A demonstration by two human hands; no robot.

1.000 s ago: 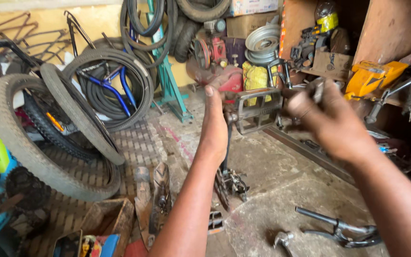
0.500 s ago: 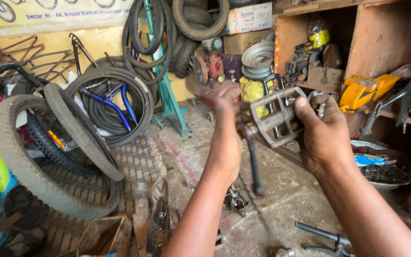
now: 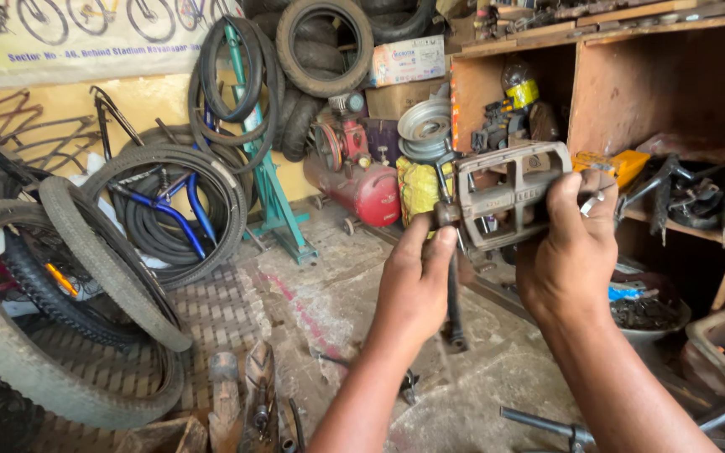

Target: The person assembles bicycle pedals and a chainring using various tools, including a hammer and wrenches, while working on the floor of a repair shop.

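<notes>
Pedal: one grey metal bicycle pedal (image 3: 509, 195) is held up in front of the wooden shelf (image 3: 631, 75), above the floor. Its long side runs about level, a little higher at the right end.
Crank arm: one dark crank arm (image 3: 455, 302) hangs from the left end of the pedal and points straight down to the floor.
Right hand: the right hand (image 3: 571, 252) is closed on the right part of the pedal, fingers curled over its top edge, thumb behind. There is a ring on one finger.
Left hand: the left hand (image 3: 417, 281) is closed near the joint of pedal and crank arm, with thumb and fingertips pressed at the left end of the pedal.
Tyres: three knobby tyres (image 3: 86, 277) lean at the left, well apart from the hands; more hang on the wall.
Compressor: one red air compressor (image 3: 362, 180) stands on the floor behind the left hand.
Floor: a few metal parts (image 3: 253, 403) lie near the lower edge.
</notes>
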